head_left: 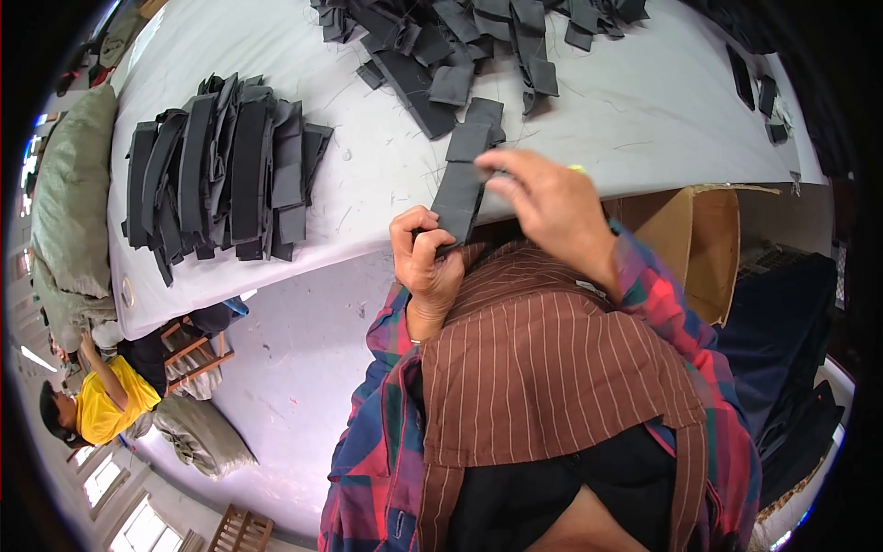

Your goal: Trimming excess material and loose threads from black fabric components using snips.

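I have the left hand [428, 262] curled closed around the near end of a dark grey fabric strip [457, 193], at the front edge of the white-covered table [363, 166]. The strip slants away from the brown pinstriped apron [552, 368], its far end lying close to the loose heap of grey fabric strips [451, 85]. That low grip probably anchors the piece and keeps it flat while the other hand works free of it. My right hand [552, 198] hangs over the strip's right edge, thumb and forefinger nearly meeting; from this remove I cannot tell whether they pinch cloth, a thread or nothing. To the left, a row of stacked strips [212, 175] stands side by side, likely grouped so that it doesn't mix with the heap. Loose threads litter the cloth between them and could catch. The apron sits right under the near end, leaving me little room that way, and an open cardboard box [713, 248] crowds the right forearm's side below the tabletop. Farther off I see dark fabric [782, 304] at right, and at left a bulging sack [74, 184] and a co-worker in yellow [101, 409], well apart from my hands
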{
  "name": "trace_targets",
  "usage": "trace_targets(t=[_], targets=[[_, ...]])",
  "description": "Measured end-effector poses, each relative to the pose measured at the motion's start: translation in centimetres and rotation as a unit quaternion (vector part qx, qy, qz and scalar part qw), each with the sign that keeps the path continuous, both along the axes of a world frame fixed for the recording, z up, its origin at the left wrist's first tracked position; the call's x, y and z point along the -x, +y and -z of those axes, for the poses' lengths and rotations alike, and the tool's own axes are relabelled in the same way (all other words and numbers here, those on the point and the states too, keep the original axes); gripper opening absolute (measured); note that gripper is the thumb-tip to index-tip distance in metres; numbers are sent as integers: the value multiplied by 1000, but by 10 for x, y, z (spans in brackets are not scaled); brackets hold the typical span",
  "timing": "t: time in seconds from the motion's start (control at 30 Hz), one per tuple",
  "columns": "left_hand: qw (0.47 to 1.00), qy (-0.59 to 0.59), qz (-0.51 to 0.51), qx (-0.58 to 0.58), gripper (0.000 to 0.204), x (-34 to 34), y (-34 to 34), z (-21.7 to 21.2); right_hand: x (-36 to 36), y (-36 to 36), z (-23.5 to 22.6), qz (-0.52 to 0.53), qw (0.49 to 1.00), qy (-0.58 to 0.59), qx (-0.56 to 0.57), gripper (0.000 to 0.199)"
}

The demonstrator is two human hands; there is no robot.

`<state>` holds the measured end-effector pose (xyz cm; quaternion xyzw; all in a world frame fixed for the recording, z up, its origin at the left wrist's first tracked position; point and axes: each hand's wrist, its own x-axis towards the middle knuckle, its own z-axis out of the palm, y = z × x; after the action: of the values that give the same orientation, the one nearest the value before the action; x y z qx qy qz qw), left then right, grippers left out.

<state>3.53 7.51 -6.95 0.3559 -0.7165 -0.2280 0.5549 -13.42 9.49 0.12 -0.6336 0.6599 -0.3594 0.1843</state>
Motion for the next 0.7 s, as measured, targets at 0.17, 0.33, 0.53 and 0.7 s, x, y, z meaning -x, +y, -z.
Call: trace_targets(t=[0.17,0.33,0.53,0.7], targets=[[1000,-4,9,-2,34,-1,1,1,-20,0,5,-27,997,1,-75,13],[1000,5,11,7,34,0,2,3,-26,0,10,-43,998,22,-39,11],[1000,1,17,8,34,-2,2,4,-24,0,12,-45,998,2,-42,8],[995,18,-88,49,32,-10,-8,-46,-12,-3,-13,20,993,-113,-19,12]])
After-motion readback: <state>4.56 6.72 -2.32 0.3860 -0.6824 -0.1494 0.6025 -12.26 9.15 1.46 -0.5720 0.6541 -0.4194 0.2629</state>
